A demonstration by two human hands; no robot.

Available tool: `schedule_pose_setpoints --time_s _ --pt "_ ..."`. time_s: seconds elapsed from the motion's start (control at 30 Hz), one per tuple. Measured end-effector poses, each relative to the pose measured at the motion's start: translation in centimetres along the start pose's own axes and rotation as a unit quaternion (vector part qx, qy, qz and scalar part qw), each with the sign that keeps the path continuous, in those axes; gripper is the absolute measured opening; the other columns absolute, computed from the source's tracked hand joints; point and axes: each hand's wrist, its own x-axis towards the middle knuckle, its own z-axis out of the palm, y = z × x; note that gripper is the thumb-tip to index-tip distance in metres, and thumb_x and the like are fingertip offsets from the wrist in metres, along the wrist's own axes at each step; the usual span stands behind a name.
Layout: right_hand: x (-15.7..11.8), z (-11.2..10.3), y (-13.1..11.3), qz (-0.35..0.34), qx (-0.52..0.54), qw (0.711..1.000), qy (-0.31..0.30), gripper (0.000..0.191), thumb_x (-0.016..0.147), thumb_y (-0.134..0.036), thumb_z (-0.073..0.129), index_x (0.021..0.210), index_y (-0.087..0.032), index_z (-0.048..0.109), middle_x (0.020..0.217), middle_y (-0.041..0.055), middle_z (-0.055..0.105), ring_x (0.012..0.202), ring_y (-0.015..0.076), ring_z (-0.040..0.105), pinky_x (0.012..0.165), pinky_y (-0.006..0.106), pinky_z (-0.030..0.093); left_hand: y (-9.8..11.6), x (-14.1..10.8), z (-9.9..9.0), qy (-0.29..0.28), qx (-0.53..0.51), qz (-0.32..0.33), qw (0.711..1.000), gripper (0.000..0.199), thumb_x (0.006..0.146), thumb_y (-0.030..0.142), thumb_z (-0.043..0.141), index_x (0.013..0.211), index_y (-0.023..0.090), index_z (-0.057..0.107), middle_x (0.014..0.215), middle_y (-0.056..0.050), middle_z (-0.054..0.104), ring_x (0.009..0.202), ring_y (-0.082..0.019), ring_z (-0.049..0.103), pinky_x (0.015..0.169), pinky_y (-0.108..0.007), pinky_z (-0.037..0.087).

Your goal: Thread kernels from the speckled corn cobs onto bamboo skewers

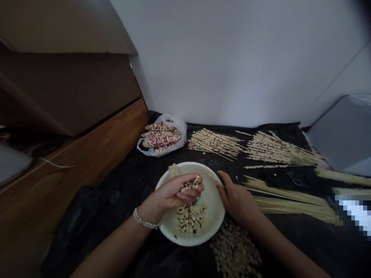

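My left hand (181, 193), palm up and fingers curled, cups a small heap of pale and dark red corn kernels (191, 184) above a white bowl (165, 235). At the bowl's right rim, my right hand (236, 195) pinches a thin bamboo skewer (211, 175). Its tip points up and left over the bowl, and a few pale kernels seem to be on it. Loose kernels (191, 220) lie in the bottom of the bowl. A bare piece of corncob (173, 169) leans at its far left rim, partly hidden behind my left hand.
Behind the bowl, a plastic bag (181, 125) holds speckled corn cobs (160, 139). Two piles of kernel-threaded skewers (214, 143) lie to its right. Bare skewers (290, 200) and a kernel heap (236, 251) lie on black plastic sheeting (116, 216). Cardboard (66, 85) stands left.
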Motion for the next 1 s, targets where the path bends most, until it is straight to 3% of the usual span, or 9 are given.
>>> schedule_pose_setpoints --time_s 0.13,0.23,0.37,0.53,0.73,1.0 --pt "0.2 -1.1 0.9 -0.005 0.009 1.0 0.006 0.049 0.097 -0.038 0.034 0.141 -0.017 0.035 0.084 0.0099 0.072 0.077 0.0277 0.069 0.066 0.034 0.04 0.0 0.2 -0.6 0.004 -0.05 0.016 0.999 0.028 0.093 0.028 0.046 0.071 0.012 0.052 0.056 0.006 0.034 0.038 0.001 0.017 0.03 -0.007 0.014" --pt "0.1 -2.2 1.2 -0.01 0.038 0.999 0.029 0.048 0.096 -0.041 0.036 0.137 -0.017 0.038 0.077 0.0067 0.069 0.072 0.0271 0.067 0.065 0.034 0.04 -0.2 0.1 0.0 0.034 -0.057 0.07 0.995 0.026 0.095 0.024 0.046 0.073 0.012 0.052 0.055 0.007 0.033 0.037 0.001 0.022 0.031 -0.007 0.017" --pt "-0.8 -3.9 1.0 -0.047 0.102 0.993 0.042 0.034 0.097 -0.04 0.033 0.12 -0.021 0.048 0.067 0.0007 0.064 0.063 0.0222 0.062 0.061 0.032 0.037 -0.2 -0.2 1.1 0.067 -0.085 0.126 0.986 0.019 0.095 0.017 0.044 0.08 0.011 0.055 0.058 0.005 0.039 0.038 0.001 0.028 0.031 -0.007 0.02" --pt "-2.5 -5.5 0.3 -0.124 0.142 0.982 0.019 0.025 0.099 -0.036 0.032 0.096 -0.024 0.054 0.072 -0.0017 0.063 0.062 0.0162 0.059 0.059 0.029 0.037 -0.2 -0.1 1.0 0.052 -0.114 0.127 0.984 0.022 0.095 0.018 0.045 0.078 0.009 0.056 0.059 0.005 0.039 0.039 0.002 0.029 0.032 -0.006 0.023" --pt "-3.1 -5.5 0.4 -0.189 0.105 0.973 0.085 0.023 0.098 -0.028 0.039 0.099 -0.022 0.061 0.09 0.0034 0.069 0.077 0.017 0.063 0.067 0.03 0.044 -0.4 -0.2 1.1 0.048 -0.15 0.127 0.979 0.025 0.096 0.018 0.042 0.077 0.01 0.056 0.059 0.005 0.036 0.04 0.001 0.03 0.033 -0.005 0.025" --pt "-3.3 -5.2 0.5 -0.197 0.062 0.974 0.096 0.024 0.096 -0.024 0.041 0.102 -0.021 0.064 0.096 0.0054 0.072 0.081 0.0198 0.067 0.069 0.032 0.049 -0.5 -0.2 1.4 0.064 -0.183 0.132 0.972 0.014 0.092 0.011 0.049 0.083 0.007 0.059 0.063 0.004 0.04 0.044 0.001 0.034 0.038 -0.005 0.031"
